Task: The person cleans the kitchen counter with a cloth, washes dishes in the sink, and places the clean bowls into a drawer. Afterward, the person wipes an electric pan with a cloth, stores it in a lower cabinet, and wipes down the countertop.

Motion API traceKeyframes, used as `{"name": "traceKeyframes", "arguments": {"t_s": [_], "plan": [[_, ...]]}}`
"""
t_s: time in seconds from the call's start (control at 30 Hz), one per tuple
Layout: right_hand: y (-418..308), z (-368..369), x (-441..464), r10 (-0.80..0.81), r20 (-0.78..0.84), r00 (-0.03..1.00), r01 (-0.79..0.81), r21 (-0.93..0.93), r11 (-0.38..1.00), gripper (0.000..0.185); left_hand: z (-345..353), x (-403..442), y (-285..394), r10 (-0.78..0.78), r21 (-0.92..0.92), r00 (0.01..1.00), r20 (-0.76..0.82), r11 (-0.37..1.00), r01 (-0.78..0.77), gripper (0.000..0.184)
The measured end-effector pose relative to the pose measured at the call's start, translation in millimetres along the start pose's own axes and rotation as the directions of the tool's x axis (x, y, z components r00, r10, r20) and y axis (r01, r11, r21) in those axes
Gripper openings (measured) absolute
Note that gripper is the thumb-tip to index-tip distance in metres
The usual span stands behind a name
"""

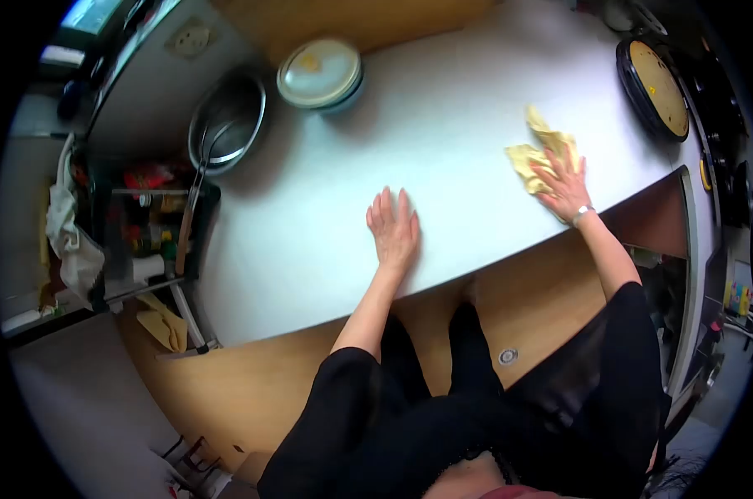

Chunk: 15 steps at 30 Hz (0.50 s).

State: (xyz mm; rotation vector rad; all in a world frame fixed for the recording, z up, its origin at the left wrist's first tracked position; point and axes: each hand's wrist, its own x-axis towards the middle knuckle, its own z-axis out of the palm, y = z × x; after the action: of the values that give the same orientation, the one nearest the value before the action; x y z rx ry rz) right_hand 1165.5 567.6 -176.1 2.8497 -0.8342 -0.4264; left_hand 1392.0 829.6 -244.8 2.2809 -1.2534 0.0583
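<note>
My right hand (566, 185) lies on a crumpled yellow cloth (522, 158) at the right part of the white countertop (310, 241). Its fingers are spread over the cloth, pressing it to the surface, and a bracelet or watch circles that wrist. Part of the cloth is hidden under the palm. Nearer the middle, my left hand (393, 231) rests palm down on the bare countertop close to its front edge. The fingers of that hand are stretched out, and nothing is in them.
A metal pot (227, 125) with a long-handled utensil (198, 191) stands at the back left, beside a lidded bowl (320, 75). At the far right is a round black pan (655, 87) with a tan inner face. A rack of items (152, 224) borders the left edge.
</note>
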Motion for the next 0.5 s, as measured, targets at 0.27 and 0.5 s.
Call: {"name": "traceKeyframes", "arguments": {"t_s": [0.27, 0.5], "plan": [[-2.0, -54.2, 12.8, 0.138, -0.194, 0.971, -0.141, -0.003, 0.990, 0.063, -30.0, 34.6, -17.3, -0.041, 0.166, 0.998, 0.047, 0.986, 0.032, 0.051], [-13.3, -146.8, 79.6, -0.473, -0.150, 0.868, 0.494, 0.166, 0.854, 0.066, -64.2, 104.8, 85.1, -0.032, 0.184, 0.994, 0.101, 0.983, 0.013, 0.051]]}}
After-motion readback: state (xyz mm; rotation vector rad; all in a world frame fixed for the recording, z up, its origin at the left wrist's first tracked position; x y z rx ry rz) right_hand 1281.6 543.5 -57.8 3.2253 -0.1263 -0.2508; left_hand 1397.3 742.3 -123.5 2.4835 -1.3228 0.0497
